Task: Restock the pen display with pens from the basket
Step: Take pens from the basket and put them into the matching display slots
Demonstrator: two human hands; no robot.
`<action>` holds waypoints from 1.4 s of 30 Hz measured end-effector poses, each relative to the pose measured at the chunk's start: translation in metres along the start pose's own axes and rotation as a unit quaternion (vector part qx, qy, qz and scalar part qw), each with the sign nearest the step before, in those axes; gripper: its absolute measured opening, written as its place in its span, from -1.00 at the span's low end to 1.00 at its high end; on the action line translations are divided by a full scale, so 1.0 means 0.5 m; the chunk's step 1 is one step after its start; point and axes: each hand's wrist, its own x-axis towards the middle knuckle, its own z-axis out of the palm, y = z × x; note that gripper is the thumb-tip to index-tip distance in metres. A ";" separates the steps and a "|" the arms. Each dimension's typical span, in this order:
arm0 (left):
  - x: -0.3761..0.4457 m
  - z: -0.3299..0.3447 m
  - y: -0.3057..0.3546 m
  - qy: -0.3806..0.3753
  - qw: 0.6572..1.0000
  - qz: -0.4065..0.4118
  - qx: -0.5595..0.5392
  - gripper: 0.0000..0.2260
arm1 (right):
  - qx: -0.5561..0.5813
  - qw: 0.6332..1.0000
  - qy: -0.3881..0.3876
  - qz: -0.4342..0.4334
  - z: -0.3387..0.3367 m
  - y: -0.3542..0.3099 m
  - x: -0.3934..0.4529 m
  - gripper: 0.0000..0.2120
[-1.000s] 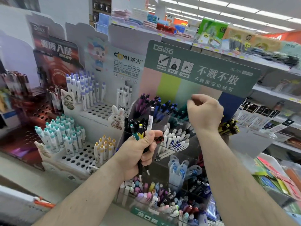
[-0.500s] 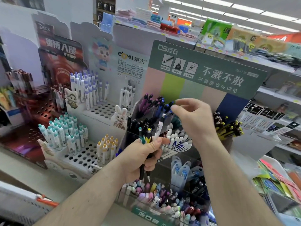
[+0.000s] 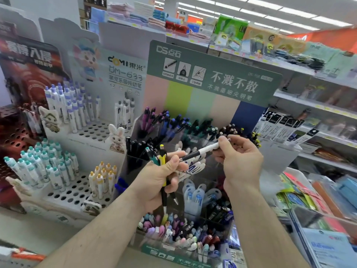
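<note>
Left hand (image 3: 156, 182), centre of frame: fingers clenched around a bundle of pens (image 3: 162, 171), held roughly upright. Caps stick out above the fist (1 teal, 1 yellow visible); tips point down below it. Exact pen count inside the fist cannot be told.

Right hand (image 3: 239, 157), centre right: thumb and fingertips pinch the upper end of a white pen (image 3: 202, 151) with a dark grip. Pen lies tilted, nearly horizontal, its tip pointing toward the left hand and close to the left thumb; contact between tip and thumb cannot be told.

Both hands are held in front of the pen display (image 3: 212, 78), a clear tiered stand with a green header card and pastel colour stripes, centre of frame. Upper tier: purple, blue, teal and dark pens in separate compartments. Lower tier at bottom centre: mixed pastel pens, packed close.

Left of frame: white perforated stand (image 3: 92, 130) with white-and-purple pens at upper left, teal-capped pens (image 3: 38, 167) lower left, yellow-capped pens (image 3: 104, 178) beside them, and a rabbit figure (image 3: 116, 138) on its upper edge. Far left: red display (image 3: 29, 70), partly cut off. Right of frame: store shelves (image 3: 318, 101) with packaged goods, blurred. Basket: not seen in this view.
</note>
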 end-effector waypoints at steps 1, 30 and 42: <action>0.005 0.003 -0.004 -0.022 1.000 0.003 -0.017 -0.58 | 0.008 1.000 0.003 0.015 -0.006 0.002 0.002 -0.93; 0.039 0.036 -0.028 -0.062 0.995 -0.030 0.068 -0.86 | -0.436 0.883 -0.066 -0.159 0.012 -0.042 0.154 -0.94; 0.025 0.039 -0.025 -0.072 0.988 -0.016 0.133 -0.89 | -0.551 0.822 -0.079 -0.122 0.032 -0.068 0.168 -0.91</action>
